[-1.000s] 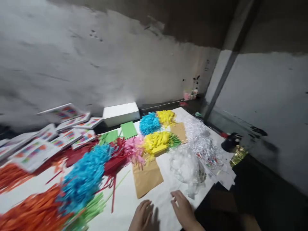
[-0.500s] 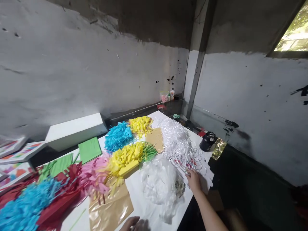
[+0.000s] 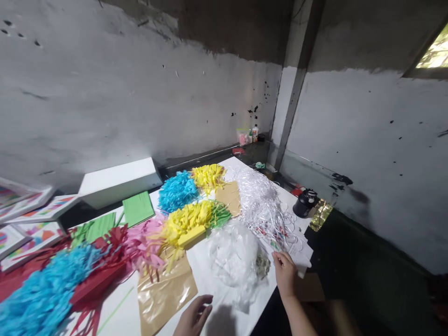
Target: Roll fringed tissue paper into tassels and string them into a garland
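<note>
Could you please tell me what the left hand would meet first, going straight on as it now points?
Most likely the crumpled clear plastic, lying ahead and to the right of the left hand. The hand's height is hard to judge, so it might pass above.

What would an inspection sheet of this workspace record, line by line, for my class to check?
Surface: white sheet over a dark table.
Things at hand: white string pile beyond the right hand; clear plastic bag between and beyond both hands.
Clutter: blue paper, yellow paper, pink paper; white box; black jar.
Hands: right at the strings' near end, grip unclear; left hand beside the brown packet, nothing seen in it.
Cables: thin dark line high by the pillar; cannot tell if a cable.
Surroundings: partly painted wall; window at upper right.
</note>
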Tool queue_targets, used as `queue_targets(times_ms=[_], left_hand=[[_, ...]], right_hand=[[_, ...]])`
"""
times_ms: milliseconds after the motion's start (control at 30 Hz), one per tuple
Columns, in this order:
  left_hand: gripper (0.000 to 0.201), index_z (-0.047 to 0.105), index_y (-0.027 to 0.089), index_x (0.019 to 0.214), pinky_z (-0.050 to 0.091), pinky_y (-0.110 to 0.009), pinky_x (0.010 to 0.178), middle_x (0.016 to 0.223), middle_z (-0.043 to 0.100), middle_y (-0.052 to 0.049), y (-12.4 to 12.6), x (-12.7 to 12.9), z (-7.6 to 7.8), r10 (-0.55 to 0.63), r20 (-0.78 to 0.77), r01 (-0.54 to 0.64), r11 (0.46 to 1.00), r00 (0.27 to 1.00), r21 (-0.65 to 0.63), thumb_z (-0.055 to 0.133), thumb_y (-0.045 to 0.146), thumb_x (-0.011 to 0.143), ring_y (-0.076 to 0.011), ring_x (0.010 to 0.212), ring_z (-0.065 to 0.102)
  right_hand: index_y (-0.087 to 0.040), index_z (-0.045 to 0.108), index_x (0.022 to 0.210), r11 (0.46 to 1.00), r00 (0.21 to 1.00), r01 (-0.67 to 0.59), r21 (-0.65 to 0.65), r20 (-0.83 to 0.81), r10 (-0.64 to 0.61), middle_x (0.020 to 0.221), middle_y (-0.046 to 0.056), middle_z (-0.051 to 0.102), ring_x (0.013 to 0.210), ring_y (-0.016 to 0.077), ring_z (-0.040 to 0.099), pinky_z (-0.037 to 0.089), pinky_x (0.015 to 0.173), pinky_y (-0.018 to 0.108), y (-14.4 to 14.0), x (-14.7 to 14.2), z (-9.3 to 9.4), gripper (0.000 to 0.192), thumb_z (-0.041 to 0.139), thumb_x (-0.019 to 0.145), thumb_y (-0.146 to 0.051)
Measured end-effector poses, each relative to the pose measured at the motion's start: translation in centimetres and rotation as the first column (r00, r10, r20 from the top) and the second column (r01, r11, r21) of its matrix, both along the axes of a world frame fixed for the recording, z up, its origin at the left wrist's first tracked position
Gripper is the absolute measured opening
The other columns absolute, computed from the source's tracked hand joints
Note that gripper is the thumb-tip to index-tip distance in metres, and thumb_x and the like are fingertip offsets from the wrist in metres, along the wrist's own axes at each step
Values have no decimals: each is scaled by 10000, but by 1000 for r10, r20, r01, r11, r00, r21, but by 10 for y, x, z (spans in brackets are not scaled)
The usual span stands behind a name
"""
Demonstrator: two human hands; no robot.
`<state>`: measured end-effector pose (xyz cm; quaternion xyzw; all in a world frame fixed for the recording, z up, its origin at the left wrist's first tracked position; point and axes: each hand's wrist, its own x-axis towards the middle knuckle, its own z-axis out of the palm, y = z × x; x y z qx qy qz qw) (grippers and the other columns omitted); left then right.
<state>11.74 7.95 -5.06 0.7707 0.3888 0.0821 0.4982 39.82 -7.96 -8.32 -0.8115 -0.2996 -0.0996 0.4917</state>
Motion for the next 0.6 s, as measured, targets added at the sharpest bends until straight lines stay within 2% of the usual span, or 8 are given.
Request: queue_targets(times_ms=[133,267,333,400,467,533,567,600], left_hand=[[431,662,223,949,533,-298,782,976,707,-61,-4,0,9,-94,34,95,995,995,-16,501,584,777,-210,849,663],[427,654,215,945,518,-296,772,942,701,-51,-9,-17,12,-121,78,126,990,990,-60,498,580,786,-196,817,651],[459,657,200,928,511,-295,721,872,694,-50,-14,-28,14,-102,105,115,986,989,-122,520,606,764,-197,782,640],[502,662,173,878,494,-288,652,811,673,-56,-20,-36,18,-52,150,89,964,987,-249,560,640,722,-195,740,622],[537,657,147,812,473,-277,604,784,649,-64,-25,-41,25,45,198,50,890,979,-453,605,663,673,-181,700,601],[539,653,134,804,467,-263,609,788,627,-63,-27,-46,37,158,241,47,739,958,-673,624,655,669,-155,687,585],[525,653,132,822,459,-246,595,761,608,-47,-25,-51,43,213,254,55,655,943,-754,631,637,678,-132,656,568],[502,653,134,853,436,-218,557,713,576,-20,-23,-56,51,261,267,66,590,928,-805,648,607,684,-102,601,535]], right_hand=[[-152,708,830,996,998,58,68,0,-58,852,115,694,793,211,655,523,725,332,-5,-22,8,418,448,918,-467],[-150,697,774,991,995,97,95,-6,-96,777,106,694,698,209,652,518,634,313,-14,-31,24,478,434,901,-527],[-153,672,746,991,996,92,100,-3,-92,724,89,675,650,199,631,501,593,300,-13,-42,39,468,432,902,-522],[-168,641,730,994,999,51,97,7,-52,708,63,649,653,183,610,491,605,284,-5,-70,55,413,439,913,-478],[-188,612,713,994,997,-76,79,27,74,709,34,622,674,160,593,485,626,260,11,-119,66,351,437,930,-401],[-196,578,691,926,925,-377,30,56,375,674,16,580,650,138,569,470,605,235,27,-182,68,341,384,953,-299],[-202,583,713,835,829,-550,-22,101,550,684,13,583,644,130,567,464,589,221,33,-214,66,318,385,950,-279],[-216,597,741,696,674,-712,-94,188,714,693,9,587,643,133,567,463,579,219,37,-244,64,276,415,934,-296]])
